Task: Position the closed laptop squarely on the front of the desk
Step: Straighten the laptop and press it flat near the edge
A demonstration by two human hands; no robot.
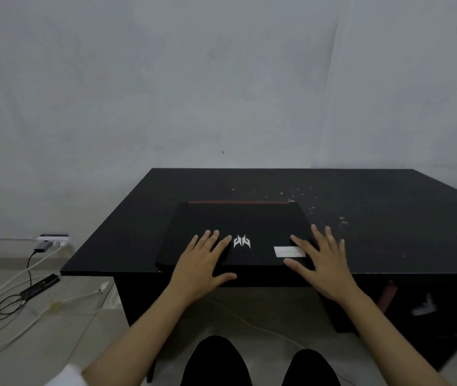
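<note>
A closed black laptop (238, 221) with a white logo and a white sticker on its lid lies on the black desk (375, 218), near the front edge and left of the desk's middle. A red strip shows along its far edge. My left hand (202, 263) rests flat on the lid's near left part, fingers spread, thumb over the front edge. My right hand (322, 263) lies flat on the lid's near right corner, fingers spread, partly covering the sticker. Neither hand grips the laptop.
A grey wall stands behind the desk. The desktop's right part has pale scuff marks (299, 193). On the floor at left lie a power strip (53, 238), white and black cables (13, 296) and a dark device (41, 286). My knees (260, 363) are below the desk's front.
</note>
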